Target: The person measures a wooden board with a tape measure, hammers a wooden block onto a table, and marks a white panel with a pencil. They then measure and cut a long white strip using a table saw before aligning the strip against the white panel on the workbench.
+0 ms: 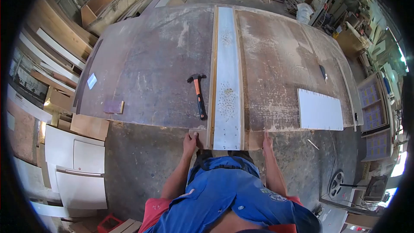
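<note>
A long pale-blue strip with wooden side rails [227, 60] lies across the worktable [164, 51] and projects past its near edge. Small nails or screws are scattered along the strip in two clusters. Beneath its near end, a brown board [256, 140] sticks out on both sides. My left hand [190, 143] is closed on the board's left edge, thumb on top. On the opposite edge, my right hand [267, 141] grips the same board; its fingers are partly hidden. A claw hammer [198, 95] with an orange and black handle rests left of the strip.
A white panel [320, 109] lies at the table's right front. A purplish block [114, 106] and a light-blue piece [92, 81] are on the left. Boards and cabinet panels [81, 190] stand along the left side. A wheel [337, 184] is at lower right.
</note>
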